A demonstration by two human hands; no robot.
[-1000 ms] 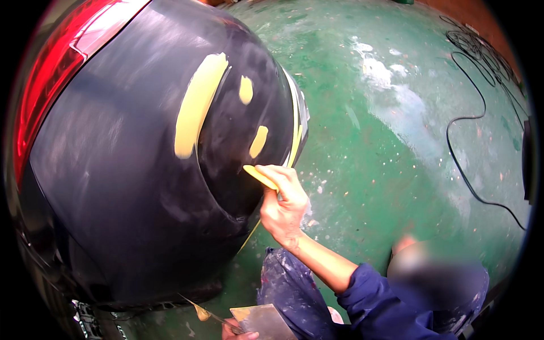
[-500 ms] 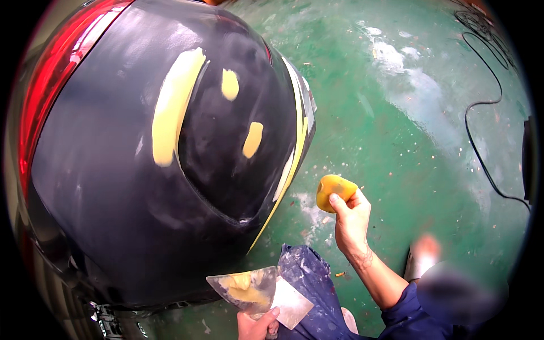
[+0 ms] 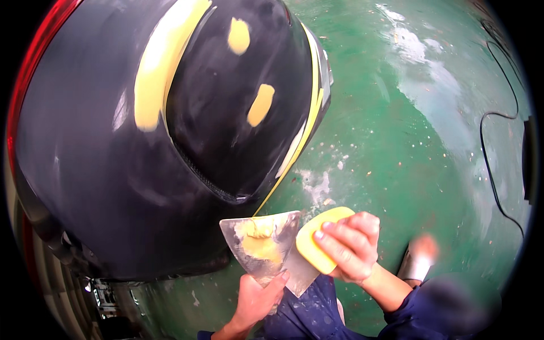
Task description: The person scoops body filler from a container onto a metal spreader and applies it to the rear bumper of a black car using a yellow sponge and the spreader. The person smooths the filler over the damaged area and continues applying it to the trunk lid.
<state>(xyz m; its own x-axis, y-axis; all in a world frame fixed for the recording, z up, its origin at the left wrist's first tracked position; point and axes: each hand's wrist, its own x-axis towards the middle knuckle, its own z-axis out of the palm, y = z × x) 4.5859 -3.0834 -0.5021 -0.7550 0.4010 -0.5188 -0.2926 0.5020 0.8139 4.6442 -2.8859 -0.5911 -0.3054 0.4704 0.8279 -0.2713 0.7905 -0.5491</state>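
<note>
At the bottom centre my left hand (image 3: 258, 300) grips a metal putty knife (image 3: 231, 231) with yellow putty (image 3: 255, 246) on its blade, together with a flat metal plate (image 3: 300, 277) behind it. Just right of the blade, my right hand (image 3: 354, 246) has its fingers on a yellow spreader (image 3: 314, 238), held over the plate. Beyond both hands is the dark car rear panel (image 3: 85, 164), bearing a long yellow putty stroke (image 3: 156, 68) and two small patches (image 3: 238, 34) inside a recessed area, with tape (image 3: 286, 170) along its right edge.
A red tail light (image 3: 28, 73) edges the panel at the far left. Green floor (image 3: 408, 170) with whitish stains lies to the right, with a black cable (image 3: 490, 170) near the rim. My knee in blue trousers (image 3: 300, 317) and a blurred foot (image 3: 416, 260) are at the bottom.
My right hand left the bumper with the spreader, swung right, then moved down-left beside the knife. My left hand rose, bringing the knife blade up. The upper panel has shifted higher in view.
</note>
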